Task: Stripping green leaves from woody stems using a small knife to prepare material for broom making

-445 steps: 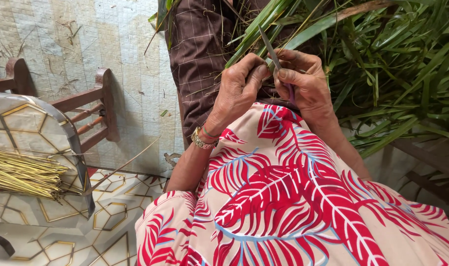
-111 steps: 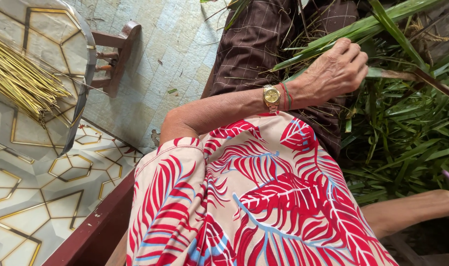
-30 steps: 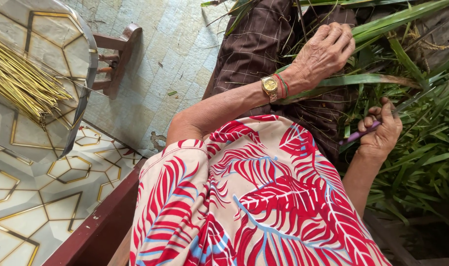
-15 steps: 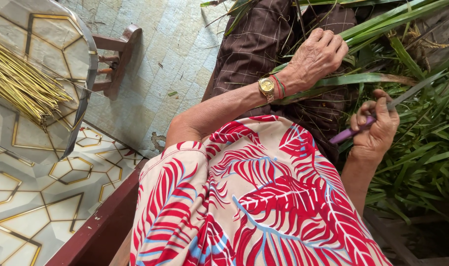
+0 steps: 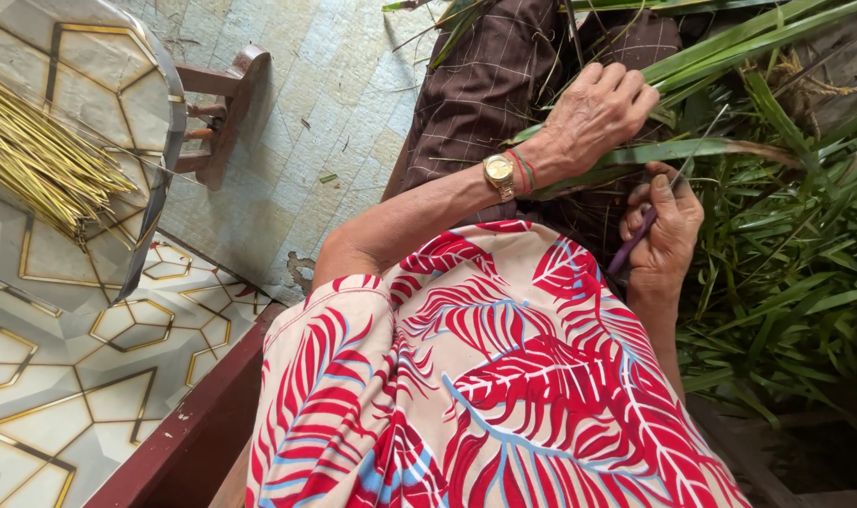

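My left hand [image 5: 593, 111] is closed around long green palm leaves [image 5: 720, 52] that lie across my lap. A gold wristwatch [image 5: 496, 170] and red and green threads sit on that wrist. My right hand [image 5: 664, 230] grips a small knife with a purple handle [image 5: 630, 246], its thin blade pointing up toward the leaf that runs under my left hand. The two hands are close together, over my brown checked trousers [image 5: 490, 85]. A red, white and blue leaf-print top [image 5: 504, 376] fills the lower part of the view.
A heap of green leaves [image 5: 795, 273] lies at the right. A bundle of thin yellow sticks [image 5: 43, 160] rests on a patterned surface [image 5: 62, 376] at the left. A wooden chair [image 5: 222, 103] stands on the pale tiled floor [image 5: 306, 113].
My right hand with the knife has moved left and up, closer to my left hand. My left hand has stayed on the leaves, shifting only slightly.
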